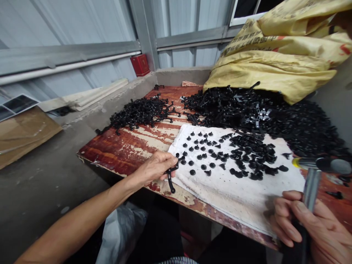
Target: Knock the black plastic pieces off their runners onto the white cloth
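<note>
My left hand (155,168) is closed on a black plastic sprue piece (171,177) at the left edge of a white cloth (231,190). My right hand (305,223) grips the handle of a hammer (316,172), whose head hovers over the cloth's right side. Small black caps (202,152) lie scattered on the cloth, with a denser heap (254,154) toward its right.
A worn red wooden board (126,146) carries the cloth. A pile of black plastic sprues (140,112) sits at the back left, a much larger pile (275,113) at the back right under yellow sacks (277,66). A red box (140,65) stands by the wall.
</note>
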`<state>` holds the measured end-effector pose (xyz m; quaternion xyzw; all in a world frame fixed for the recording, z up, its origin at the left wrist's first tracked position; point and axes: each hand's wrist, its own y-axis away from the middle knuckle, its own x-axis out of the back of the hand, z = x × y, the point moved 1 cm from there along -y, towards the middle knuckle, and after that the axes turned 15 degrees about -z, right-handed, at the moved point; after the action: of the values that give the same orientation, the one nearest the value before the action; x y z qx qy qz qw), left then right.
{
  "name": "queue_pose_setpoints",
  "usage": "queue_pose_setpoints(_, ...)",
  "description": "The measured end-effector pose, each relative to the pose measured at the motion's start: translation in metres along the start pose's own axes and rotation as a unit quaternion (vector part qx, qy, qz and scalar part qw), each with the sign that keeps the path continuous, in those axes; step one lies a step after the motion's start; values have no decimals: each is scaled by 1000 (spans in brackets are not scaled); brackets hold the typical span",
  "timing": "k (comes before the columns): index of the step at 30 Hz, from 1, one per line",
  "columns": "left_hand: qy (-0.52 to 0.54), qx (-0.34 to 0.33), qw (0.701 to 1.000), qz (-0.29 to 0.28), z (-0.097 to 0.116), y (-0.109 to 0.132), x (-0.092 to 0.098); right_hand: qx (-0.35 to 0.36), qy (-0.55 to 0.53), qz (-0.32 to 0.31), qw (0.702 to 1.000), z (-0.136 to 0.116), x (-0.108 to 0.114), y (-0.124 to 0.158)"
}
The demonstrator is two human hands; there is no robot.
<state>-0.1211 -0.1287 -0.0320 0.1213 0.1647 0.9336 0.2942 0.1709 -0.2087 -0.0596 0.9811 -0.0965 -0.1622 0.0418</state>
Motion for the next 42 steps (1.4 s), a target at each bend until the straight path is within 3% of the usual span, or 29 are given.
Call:
queue_pose_setpoints(11,12,5,1000,4,-6,0,0,2,-7,-28,1000,-2,2,0)
queue_pose_setpoints(42,49,4,999,16,-8,1,-4,6,-12,-31,999,0,4,1)
